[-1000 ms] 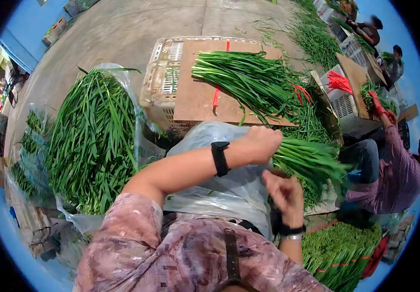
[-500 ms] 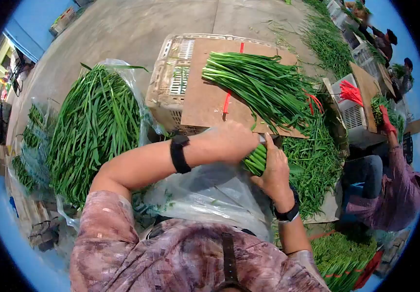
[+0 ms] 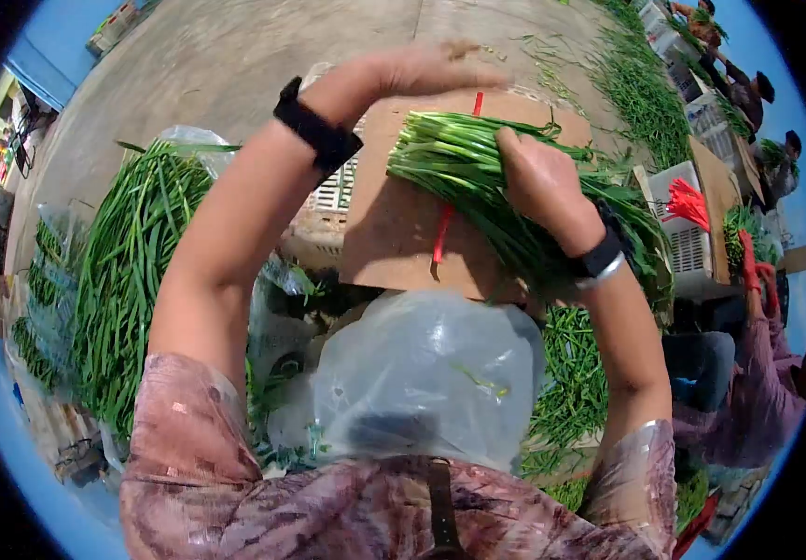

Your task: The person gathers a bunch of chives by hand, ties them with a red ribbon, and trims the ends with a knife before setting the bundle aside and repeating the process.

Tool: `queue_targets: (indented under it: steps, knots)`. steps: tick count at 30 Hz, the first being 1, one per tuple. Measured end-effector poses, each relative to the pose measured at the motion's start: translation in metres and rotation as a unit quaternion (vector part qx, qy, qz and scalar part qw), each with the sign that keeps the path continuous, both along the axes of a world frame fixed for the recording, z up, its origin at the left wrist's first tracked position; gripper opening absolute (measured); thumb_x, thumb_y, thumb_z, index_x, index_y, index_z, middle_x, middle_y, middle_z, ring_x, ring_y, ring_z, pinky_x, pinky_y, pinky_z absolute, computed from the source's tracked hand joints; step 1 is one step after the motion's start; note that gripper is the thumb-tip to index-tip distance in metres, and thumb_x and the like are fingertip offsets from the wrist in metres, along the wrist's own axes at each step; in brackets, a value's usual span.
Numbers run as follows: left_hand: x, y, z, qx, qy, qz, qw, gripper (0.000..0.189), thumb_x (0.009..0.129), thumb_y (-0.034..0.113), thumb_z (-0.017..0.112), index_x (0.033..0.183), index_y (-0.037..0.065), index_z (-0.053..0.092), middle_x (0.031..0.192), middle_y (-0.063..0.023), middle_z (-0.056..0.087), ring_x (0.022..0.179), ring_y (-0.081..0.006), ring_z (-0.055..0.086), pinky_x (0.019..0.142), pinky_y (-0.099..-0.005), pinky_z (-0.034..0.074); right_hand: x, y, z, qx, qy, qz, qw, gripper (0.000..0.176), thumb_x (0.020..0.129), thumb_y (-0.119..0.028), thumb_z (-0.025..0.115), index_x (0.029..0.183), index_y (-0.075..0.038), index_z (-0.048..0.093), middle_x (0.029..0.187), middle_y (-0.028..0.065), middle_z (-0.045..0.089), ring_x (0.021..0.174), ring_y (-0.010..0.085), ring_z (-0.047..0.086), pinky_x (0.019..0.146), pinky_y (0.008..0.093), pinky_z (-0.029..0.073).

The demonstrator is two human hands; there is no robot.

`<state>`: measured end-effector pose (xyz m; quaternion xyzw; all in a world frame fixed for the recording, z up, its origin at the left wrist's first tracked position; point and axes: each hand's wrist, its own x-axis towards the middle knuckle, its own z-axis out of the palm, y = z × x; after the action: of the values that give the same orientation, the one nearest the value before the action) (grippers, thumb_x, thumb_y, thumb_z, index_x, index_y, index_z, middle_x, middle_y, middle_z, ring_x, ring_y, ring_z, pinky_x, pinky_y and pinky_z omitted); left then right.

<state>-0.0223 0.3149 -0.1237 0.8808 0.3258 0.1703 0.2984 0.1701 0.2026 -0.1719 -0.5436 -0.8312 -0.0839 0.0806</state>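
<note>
A thick bundle of garlic chives (image 3: pixel 450 149) lies across a brown cardboard sheet (image 3: pixel 380 233), pale stem ends to the left. My right hand (image 3: pixel 543 182) is closed over the upper middle of the bundle, thumb toward the stems. Beneath the chives runs a red tie (image 3: pixel 443 233), its ends showing above and below them. My left hand (image 3: pixel 445 73), smeared by motion, is raised over the far edge of the cardboard. A white plastic crate (image 3: pixel 324 224) supports the cardboard.
A large heap of chives (image 3: pixel 142 271) stands at left in clear plastic. Plastic sheeting (image 3: pixel 422 373) covers my lap. Loose greens (image 3: pixel 571 373) lie to the right. Another crate (image 3: pixel 687 247) bears red ties (image 3: pixel 687 203), beside a person in red gloves (image 3: pixel 748 261).
Both hands have moved up and away from a small bunch of stems near the board's front edge. My right hand now grips the large bundle; my left has swung to the far side.
</note>
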Motion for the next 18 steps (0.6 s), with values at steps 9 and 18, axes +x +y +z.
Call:
queue_targets:
  steps: [9,18]
  knots:
    - [0.049,0.059,-0.099,-0.028,0.191,0.000,0.981,0.077,0.088,0.065,0.028,0.126,0.001,0.050,0.127,-0.0254,0.048,0.122,-0.0363,0.043,0.102,-0.0373,0.032,-0.010,0.048,-0.072,0.049,-0.044,-0.051,0.997,0.008,0.080,-0.011,0.051,0.086,-0.007,0.053,0.073,0.0126,0.061,0.067,0.0284,0.064,0.055,0.0393,0.051]
    - [0.041,0.051,-0.092,-0.254,0.169,-0.101,0.947,0.093,0.075,0.075,0.044,0.130,-0.001,0.044,0.133,-0.0203,0.045,0.124,-0.0297,0.042,0.104,-0.0337,0.030,-0.011,0.048,-0.079,-0.002,-0.020,-0.050,0.999,0.013,0.080,-0.012,0.050,0.089,-0.003,0.052,0.077,0.0152,0.061,0.070,0.0302,0.063,0.060,0.0418,0.051]
